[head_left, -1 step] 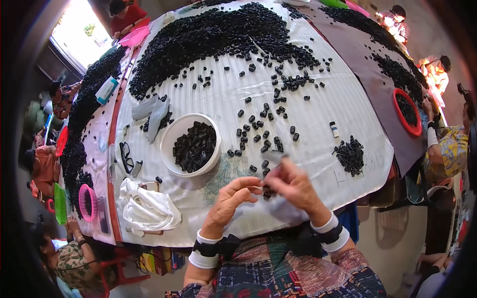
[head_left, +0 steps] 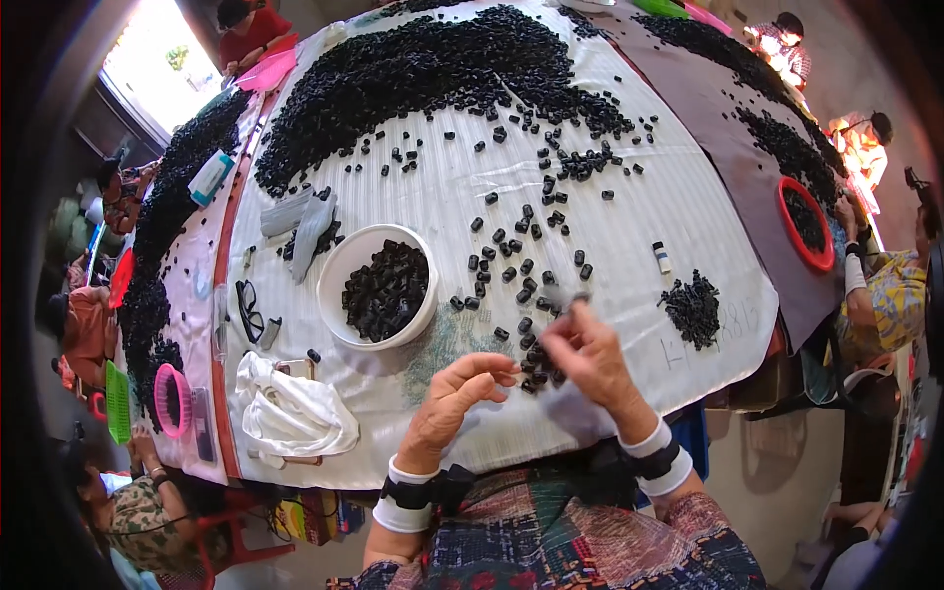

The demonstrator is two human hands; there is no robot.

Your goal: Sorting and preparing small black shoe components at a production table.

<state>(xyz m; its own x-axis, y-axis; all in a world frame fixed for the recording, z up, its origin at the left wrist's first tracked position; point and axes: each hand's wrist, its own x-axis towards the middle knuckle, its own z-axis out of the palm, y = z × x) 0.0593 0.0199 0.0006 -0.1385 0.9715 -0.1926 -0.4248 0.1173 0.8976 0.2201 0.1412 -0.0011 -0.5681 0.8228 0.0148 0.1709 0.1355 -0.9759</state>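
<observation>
Small black cylindrical pieces (head_left: 526, 266) lie scattered over the white cloth in front of my hands. My left hand (head_left: 454, 403) is closed, its thumb and fingertips drawn together; whatever they pinch, if anything, is too small to make out. Just right of it, my right hand (head_left: 596, 362) is smeared by motion, with fingers bent around a blurred greyish thing of unclear kind. Several black pieces (head_left: 536, 369) sit close together between the two hands. A white bowl (head_left: 330, 317) to the left holds a heap of black pieces.
A large black heap (head_left: 413, 79) covers the table's far side. At right are a pile of thin black bits (head_left: 691, 310) and a small bottle (head_left: 662, 258). Glasses (head_left: 249, 313) and a white cloth (head_left: 295, 413) lie left. Other people work at both sides.
My right hand has shifted slightly right and away from my left hand, uncovering more of the black pieces between them. My left hand stays almost in place.
</observation>
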